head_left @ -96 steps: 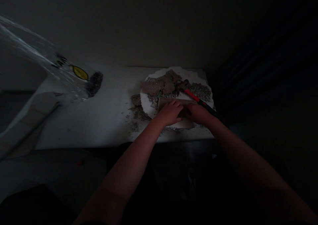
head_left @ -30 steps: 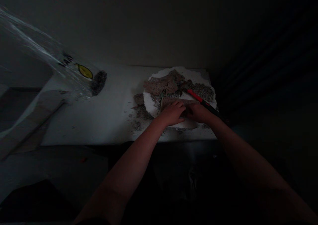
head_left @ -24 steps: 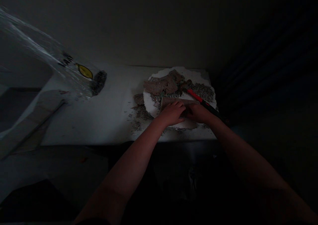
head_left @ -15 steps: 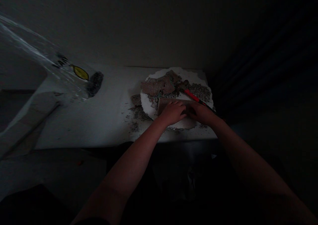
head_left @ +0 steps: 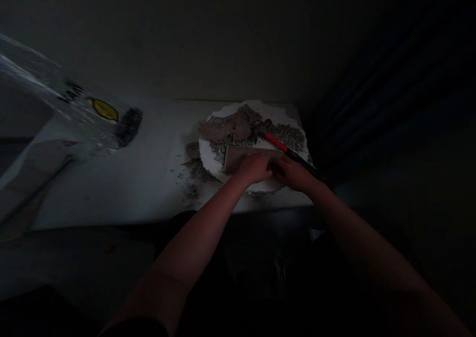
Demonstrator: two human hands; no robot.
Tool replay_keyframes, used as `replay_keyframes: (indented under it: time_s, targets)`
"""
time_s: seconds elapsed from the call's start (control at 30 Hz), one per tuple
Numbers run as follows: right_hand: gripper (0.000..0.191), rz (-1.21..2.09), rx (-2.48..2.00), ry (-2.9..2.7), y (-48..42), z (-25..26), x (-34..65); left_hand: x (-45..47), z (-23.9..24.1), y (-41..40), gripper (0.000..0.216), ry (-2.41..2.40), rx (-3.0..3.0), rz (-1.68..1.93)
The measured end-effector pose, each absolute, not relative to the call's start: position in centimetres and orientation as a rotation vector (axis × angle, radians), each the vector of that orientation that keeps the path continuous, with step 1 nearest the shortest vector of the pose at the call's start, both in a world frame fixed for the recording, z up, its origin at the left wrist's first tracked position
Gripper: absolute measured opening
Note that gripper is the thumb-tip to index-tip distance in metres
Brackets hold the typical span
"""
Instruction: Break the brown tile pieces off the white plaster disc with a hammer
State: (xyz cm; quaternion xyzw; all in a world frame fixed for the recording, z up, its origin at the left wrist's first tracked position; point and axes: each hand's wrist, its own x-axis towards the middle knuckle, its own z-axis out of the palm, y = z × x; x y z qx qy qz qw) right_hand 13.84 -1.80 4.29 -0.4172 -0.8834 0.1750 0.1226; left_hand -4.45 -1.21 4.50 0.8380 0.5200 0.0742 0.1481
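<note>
In the dim light, a brownish perforated board lies on a rough-edged white slab. My left hand is closed on the near side of this board, its fingertips mostly hidden. Close beside it, my right hand curls its fingers at the board's right part, thumb side toward the left hand. A pincer-like tool with red and black handles rests just beyond, its handle running past the right hand. Broken perforated pieces and grey crumbs lie behind the board.
The slab sits at the right end of a pale table. More grey debris is scattered left of the slab. A clear plastic bag with a yellow label and dark contents stands at the left. Dark curtain-like folds hang at the right.
The view has shifted slightly, so everything on the table appears further left. My left hand's fingers, earlier spread over the board, now curl in closer to the right hand.
</note>
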Motion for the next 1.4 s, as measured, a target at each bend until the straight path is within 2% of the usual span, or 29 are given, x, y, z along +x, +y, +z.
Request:
replay_keyframes:
  time_s: [0.27, 0.5, 0.9, 1.4]
  targets:
    - [0.023, 0.514, -1.265, -2.618, -1.86, 4.33, 13.92, -4.23, 5.04, -0.88, 0.033, 1.518, 2.387, 0.081]
    - [0.022, 0.525, -1.280, -2.613, -1.98, 4.60, 13.79, -4.46, 4.62, -0.61, 0.034, 1.484, 2.429, 0.126]
    - [0.028, 0.517, -1.249, -2.612, -1.94, 4.66, 13.70, -4.03, 5.16, -0.61, 0.035, 1.512, 2.413, 0.040]
    - [0.028, 0.483, -1.243, -2.606, -2.02, 4.39, 13.66, -3.90, 5.28, -0.27, 0.036, 1.485, 2.380, 0.010]
